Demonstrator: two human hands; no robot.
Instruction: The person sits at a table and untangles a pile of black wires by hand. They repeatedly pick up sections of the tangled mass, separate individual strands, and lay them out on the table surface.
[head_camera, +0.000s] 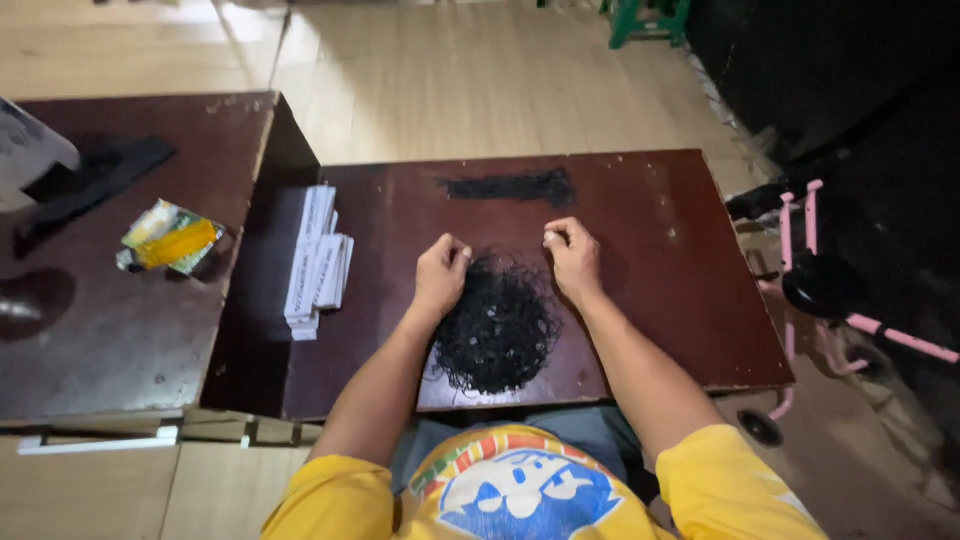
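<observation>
On the dark red-brown table (660, 300), a tangled pile of thin black loops (497, 325) lies near the front edge, between the person's forearms. The left hand (440, 275) rests at the pile's upper left edge, fingers curled inward with thumb against fingertips; whether a loop is pinched between them cannot be told. The right hand (573, 257) rests at the pile's upper right edge, also curled shut, with a small pale item at its fingertips that is too small to identify.

Toward the far edge of the same table, a flat, straightened bundle of black strands (510, 186) lies well apart from the pile. At the table's left side, stacks of white paper strips (318, 260) are laid in overlapping rows. The tabletop shows scuffs and small light specks.

A second, similar table (110, 320) stands just beside it on the left, set slightly lower in view. It carries a yellow-and-green packet (170, 238) and a flat black object (95, 180).

The floor (470, 90) is pale wood-look plank. A green stool (648, 17) stands at the far end of the room. To the right, in shadow, a pink-framed wheeled item (820, 280) stands near the table.
</observation>
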